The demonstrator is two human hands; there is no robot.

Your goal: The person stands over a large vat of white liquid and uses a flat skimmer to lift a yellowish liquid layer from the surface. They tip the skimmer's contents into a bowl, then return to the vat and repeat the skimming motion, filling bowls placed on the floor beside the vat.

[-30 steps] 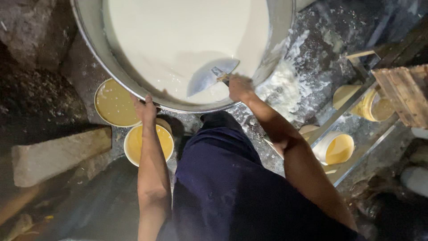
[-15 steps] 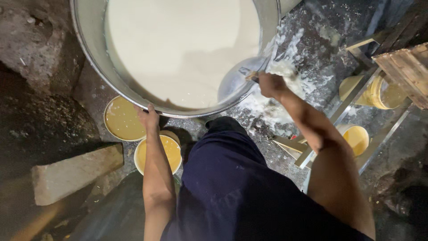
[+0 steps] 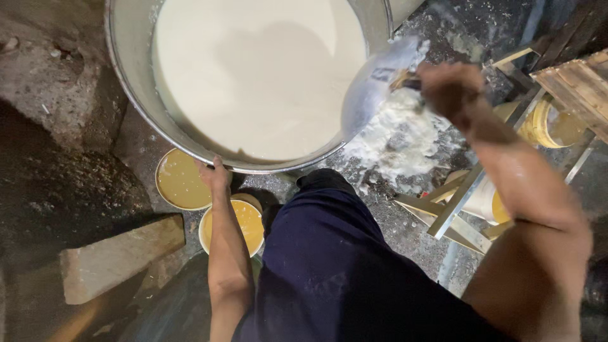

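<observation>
Left hand (image 3: 214, 175) grips the near rim of the large metal vat (image 3: 130, 82), fingers curled over the edge. Right hand (image 3: 451, 88) is closed around the handle of a metal scoop (image 3: 373, 85), which is tilted over the vat's right rim, its bowl partly above the white liquid (image 3: 253, 76). That liquid fills the vat nearly to the brim, surface smooth.

Containers: two round white tubs with yellow contents stand on the ground just below the vat, one (image 3: 182, 180) partly under its rim, the other (image 3: 235, 223) beside the left forearm. More yellow tubs sit at the right, one (image 3: 551, 123) beneath a wooden slatted crate (image 3: 579, 85), one (image 3: 491, 202) behind a pale angled frame (image 3: 459, 196). Any markings on them cannot be made out.

Surface: rough, dark, wet ground (image 3: 57, 183), with white splatter (image 3: 396, 139) caked right of the vat under the scoop. A pale stone block (image 3: 117, 256) lies at lower left. Dark blue clothing (image 3: 335, 266) fills the lower centre. Lighting is dim; the surroundings beyond are unclear.
</observation>
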